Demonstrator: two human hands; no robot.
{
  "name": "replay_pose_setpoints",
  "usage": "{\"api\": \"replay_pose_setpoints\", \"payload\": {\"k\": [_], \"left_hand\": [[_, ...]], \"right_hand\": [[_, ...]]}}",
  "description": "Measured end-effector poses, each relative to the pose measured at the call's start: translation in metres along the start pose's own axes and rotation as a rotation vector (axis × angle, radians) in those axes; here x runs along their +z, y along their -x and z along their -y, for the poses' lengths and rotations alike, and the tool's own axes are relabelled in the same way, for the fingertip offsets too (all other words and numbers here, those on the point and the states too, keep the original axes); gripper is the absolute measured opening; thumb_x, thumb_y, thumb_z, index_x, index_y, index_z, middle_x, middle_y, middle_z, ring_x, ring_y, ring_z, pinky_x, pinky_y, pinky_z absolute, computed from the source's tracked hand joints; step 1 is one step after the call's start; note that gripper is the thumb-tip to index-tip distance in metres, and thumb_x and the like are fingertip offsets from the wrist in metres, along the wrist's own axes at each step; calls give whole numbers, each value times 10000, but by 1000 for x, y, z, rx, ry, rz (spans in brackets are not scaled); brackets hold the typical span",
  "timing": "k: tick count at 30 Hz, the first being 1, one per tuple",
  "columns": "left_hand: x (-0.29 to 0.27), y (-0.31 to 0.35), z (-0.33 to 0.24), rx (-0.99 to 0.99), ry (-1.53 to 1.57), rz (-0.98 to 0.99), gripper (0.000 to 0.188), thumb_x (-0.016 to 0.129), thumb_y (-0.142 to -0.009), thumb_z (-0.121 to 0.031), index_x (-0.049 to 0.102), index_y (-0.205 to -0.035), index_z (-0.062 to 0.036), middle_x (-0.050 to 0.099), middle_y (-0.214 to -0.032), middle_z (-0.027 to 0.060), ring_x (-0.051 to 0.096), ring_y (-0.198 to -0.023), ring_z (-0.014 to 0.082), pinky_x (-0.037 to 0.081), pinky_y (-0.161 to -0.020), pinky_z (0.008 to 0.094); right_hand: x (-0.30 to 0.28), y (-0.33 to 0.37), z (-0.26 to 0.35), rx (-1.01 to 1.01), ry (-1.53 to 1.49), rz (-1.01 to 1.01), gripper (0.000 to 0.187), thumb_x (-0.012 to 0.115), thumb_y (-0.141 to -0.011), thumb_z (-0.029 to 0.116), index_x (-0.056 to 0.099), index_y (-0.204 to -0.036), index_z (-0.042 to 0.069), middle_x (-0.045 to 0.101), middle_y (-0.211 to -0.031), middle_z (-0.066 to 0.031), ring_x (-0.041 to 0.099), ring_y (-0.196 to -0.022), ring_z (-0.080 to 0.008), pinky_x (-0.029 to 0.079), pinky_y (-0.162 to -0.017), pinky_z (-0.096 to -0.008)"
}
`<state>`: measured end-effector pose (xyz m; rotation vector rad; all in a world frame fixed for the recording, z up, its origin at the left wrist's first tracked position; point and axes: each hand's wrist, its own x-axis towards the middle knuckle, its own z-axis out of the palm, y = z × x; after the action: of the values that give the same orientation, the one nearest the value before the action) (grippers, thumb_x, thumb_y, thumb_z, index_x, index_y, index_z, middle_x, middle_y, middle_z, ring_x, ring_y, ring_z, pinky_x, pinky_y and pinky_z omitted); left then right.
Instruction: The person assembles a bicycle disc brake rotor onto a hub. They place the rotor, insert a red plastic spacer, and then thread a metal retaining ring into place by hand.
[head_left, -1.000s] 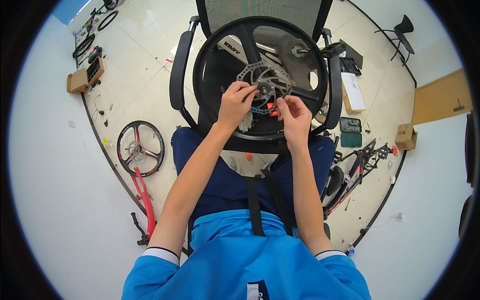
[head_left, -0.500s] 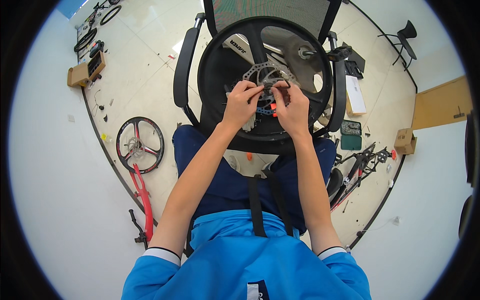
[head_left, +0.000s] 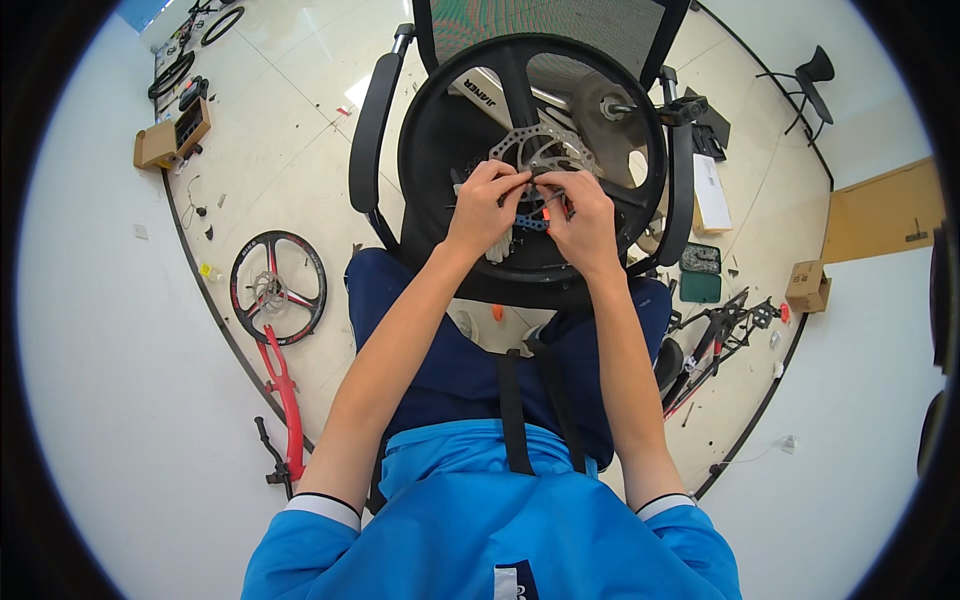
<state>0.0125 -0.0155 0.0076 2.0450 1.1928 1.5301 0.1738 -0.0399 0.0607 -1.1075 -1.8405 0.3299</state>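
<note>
A black spoked bicycle wheel point(head_left: 408, 165) lies flat across the seat of an office chair before my knees. On its hub sits a silver brake disc point(head_left: 508, 143) full of holes, partly covered by my fingers. My left hand point(head_left: 486, 208) is closed in a pinch just above the hub. Opposite it, my right hand point(head_left: 584, 222) also pinches, with fingertips almost touching the left ones. Something small and dark is between them, too small to name. Through the wheel's openings show a pale glove point(head_left: 499, 248) and a white bar point(head_left: 484, 92).
Armrests point(head_left: 366, 140) flank the wheel. On the floor at left lie a red-and-black wheel point(head_left: 238, 290) and a red frame part point(head_left: 288, 395). At right are a green case point(head_left: 700, 287), a bicycle frame point(head_left: 715, 340) and a cardboard box point(head_left: 808, 287). A pedal point(head_left: 682, 109) juts over the right armrest.
My right fingers have curled and shifted slightly at the hub. The dark bar that lay across them earlier no longer shows there. The left hand has barely moved.
</note>
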Motion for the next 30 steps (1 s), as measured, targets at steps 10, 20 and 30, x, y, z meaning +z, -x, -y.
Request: {"api": "replay_pose_setpoints", "payload": {"k": [10, 20, 30], "left_hand": [[-3, 0, -1, -12, 2, 31, 194, 716, -820, 11, 749, -1010, -10, 657, -907, 108, 641, -834, 280, 533, -735, 366], [4, 3, -1, -19, -14, -38, 217, 732, -750, 45, 740, -960, -11, 682, -925, 104, 658, -860, 281, 549, -749, 371], [6, 1, 0, 62, -11, -110, 210, 706, -718, 76, 734, -906, -14, 726, -893, 102, 693, -821, 265, 566, -709, 341]], "right_hand": [[2, -5, -4, -182, 173, 12, 138, 755, -782, 11, 708, -906, 51, 671, -802, -67, 623, -736, -249, 491, -670, -360], [11, -6, -5, -233, 213, -33, 164, 775, -755, 51, 629, -830, 38, 635, -781, -78, 612, -751, -279, 485, -688, -381], [15, -7, -7, -164, 127, -54, 141, 765, -778, 53, 668, -880, 56, 682, -858, -80, 651, -827, -290, 508, -759, -375]]}}
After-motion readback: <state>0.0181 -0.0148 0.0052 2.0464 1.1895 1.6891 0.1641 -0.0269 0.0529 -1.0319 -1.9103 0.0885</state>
